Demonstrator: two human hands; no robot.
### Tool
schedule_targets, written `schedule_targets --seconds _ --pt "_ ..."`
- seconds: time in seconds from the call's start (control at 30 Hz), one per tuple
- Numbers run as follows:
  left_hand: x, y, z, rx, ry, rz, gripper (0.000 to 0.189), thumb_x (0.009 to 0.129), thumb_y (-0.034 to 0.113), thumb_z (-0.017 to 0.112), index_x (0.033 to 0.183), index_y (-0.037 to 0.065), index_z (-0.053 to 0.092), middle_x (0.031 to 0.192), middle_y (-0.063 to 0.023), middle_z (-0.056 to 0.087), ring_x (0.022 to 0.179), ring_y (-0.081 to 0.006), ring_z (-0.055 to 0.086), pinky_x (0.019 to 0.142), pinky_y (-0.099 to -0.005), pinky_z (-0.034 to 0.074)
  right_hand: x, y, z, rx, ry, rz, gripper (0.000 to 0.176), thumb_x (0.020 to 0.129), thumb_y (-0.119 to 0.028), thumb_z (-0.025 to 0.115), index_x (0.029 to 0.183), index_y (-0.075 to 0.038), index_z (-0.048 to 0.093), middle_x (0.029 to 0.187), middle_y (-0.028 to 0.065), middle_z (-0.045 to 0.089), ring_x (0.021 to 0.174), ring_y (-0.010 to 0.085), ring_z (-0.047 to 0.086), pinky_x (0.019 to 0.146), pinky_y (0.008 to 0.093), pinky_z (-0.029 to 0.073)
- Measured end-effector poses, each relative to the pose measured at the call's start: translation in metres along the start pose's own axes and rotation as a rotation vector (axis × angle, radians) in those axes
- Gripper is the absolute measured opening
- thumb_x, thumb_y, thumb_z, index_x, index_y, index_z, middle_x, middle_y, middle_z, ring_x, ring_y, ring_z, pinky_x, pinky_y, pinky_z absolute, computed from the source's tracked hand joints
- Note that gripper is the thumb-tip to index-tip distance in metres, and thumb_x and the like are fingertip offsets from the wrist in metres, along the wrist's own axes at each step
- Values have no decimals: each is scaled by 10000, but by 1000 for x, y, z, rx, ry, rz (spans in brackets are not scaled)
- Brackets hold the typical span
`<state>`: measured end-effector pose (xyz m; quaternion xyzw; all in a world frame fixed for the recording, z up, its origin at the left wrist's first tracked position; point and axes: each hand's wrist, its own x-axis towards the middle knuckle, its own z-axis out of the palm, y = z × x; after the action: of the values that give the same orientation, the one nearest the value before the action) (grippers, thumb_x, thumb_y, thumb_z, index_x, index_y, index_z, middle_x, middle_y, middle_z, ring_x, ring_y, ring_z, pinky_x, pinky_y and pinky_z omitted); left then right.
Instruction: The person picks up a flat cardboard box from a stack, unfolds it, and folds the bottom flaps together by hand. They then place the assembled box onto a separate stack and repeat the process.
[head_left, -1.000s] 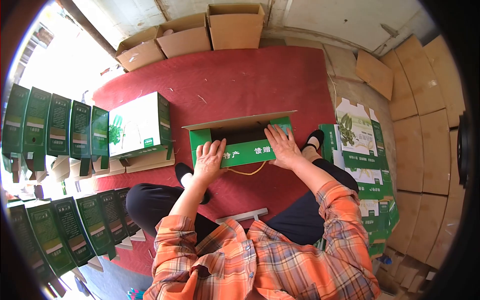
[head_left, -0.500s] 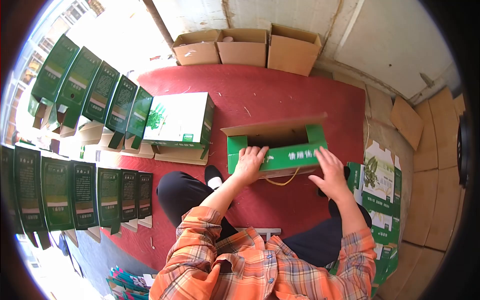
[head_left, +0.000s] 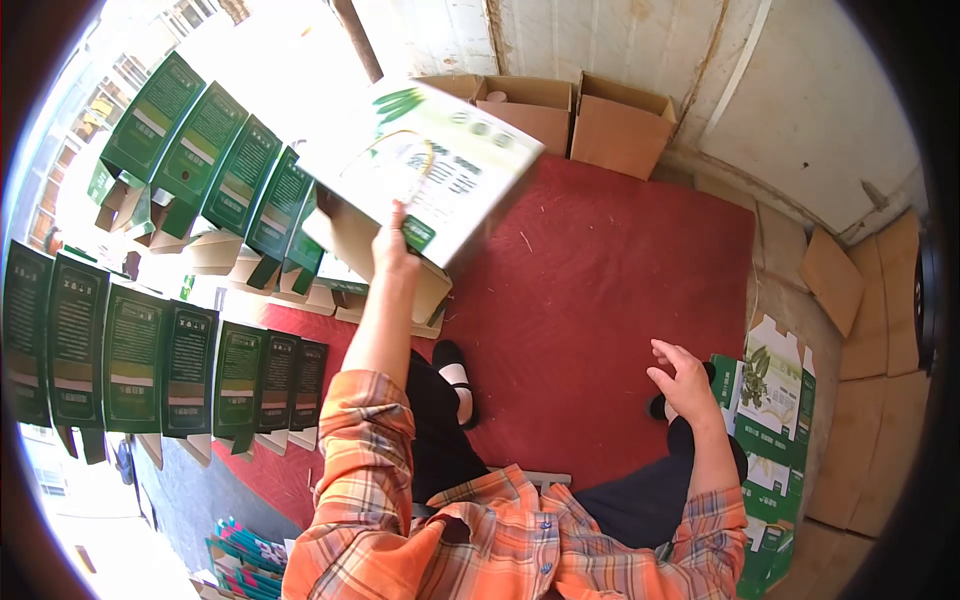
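My left hand (head_left: 396, 245) is closed on a white-and-green printed gift box (head_left: 465, 170), raised and tilted over the left part of the mat. The thumb lies on its white face, and the other fingers are hidden behind it. A thin yellow cord handle shows against that face. Below and partly behind it is another box with brown flaps (head_left: 430, 290). Nothing is in my right hand (head_left: 688, 380), which hovers by my right knee with fingers apart. Close to it lies a stack of flat green-and-white printed cartons (head_left: 775, 395).
Two rows of green boxes, an upper row (head_left: 240, 165) and a lower row (head_left: 135, 355), stand at the left. Several brown cardboard cartons (head_left: 620, 125) line the back wall. A red mat (head_left: 600, 290) covers the floor. Brown cardboard sheets (head_left: 875, 300) lean at the right.
My left hand has carried the box from in front of me up and to the left, turning its white face into view. My right hand has let go and moved slightly right and down.
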<state>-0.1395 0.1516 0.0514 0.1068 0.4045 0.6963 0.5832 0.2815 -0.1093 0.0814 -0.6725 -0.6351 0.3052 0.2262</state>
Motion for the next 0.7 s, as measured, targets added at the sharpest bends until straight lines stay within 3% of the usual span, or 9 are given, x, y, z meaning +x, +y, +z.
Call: schedule_targets --seconds 0.13,0.27,0.33,0.47,0.53,0.6,0.7 --pt "47 34 -46 -71 40 -100 361 919 325 657 1139 41 619 1056 -79 676 909 -233 660 769 -424 571 6 1 7 8 -48 4 462 800 -102 677 1242 -3 586 1097 153 655 996 251 636 906 347 490" --pt "81 17 -105 -100 131 -39 314 957 321 589 1164 86 617 1034 -45 681 890 -223 666 710 -399 564 10 -3 12 -53 -113 42 477 812 -147 687 1258 -24 570 1075 165 655 983 289 636 879 381 503" --pt "75 -3 -127 65 231 -27 264 962 338 563 1116 132 622 994 -19 682 798 -202 660 553 -369 506 12 -1 16 -49 -149 67 477 814 -153 690 1258 -27 569 1079 167 655 980 291 638 872 383 507" --pt "82 -21 -160 -27 332 -46 227 970 351 542 1030 147 621 913 -24 671 738 -185 655 486 -344 473 16 5 20 -62 -205 83 482 816 -164 697 1260 -32 566 1092 178 651 982 302 642 852 381 518" --pt "86 -19 -171 -74 273 -16 298 953 352 588 1108 101 622 943 -44 686 782 -205 675 648 -373 575 18 5 19 -78 -220 88 476 819 -164 693 1259 -33 567 1099 184 648 990 309 639 857 386 516" --pt "93 -14 -178 -33 246 13 345 939 347 618 1151 75 616 999 -49 690 836 -219 681 726 -394 586 20 4 22 -89 -236 92 471 822 -164 688 1258 -34 567 1105 191 644 998 315 637 863 391 513" --pt "92 -13 -178 -21 287 9 359 924 363 640 1151 85 624 1022 -47 690 839 -222 682 706 -396 586 22 4 26 -99 -240 75 464 830 -178 680 1257 -34 565 1121 205 634 1022 343 621 880 410 500"
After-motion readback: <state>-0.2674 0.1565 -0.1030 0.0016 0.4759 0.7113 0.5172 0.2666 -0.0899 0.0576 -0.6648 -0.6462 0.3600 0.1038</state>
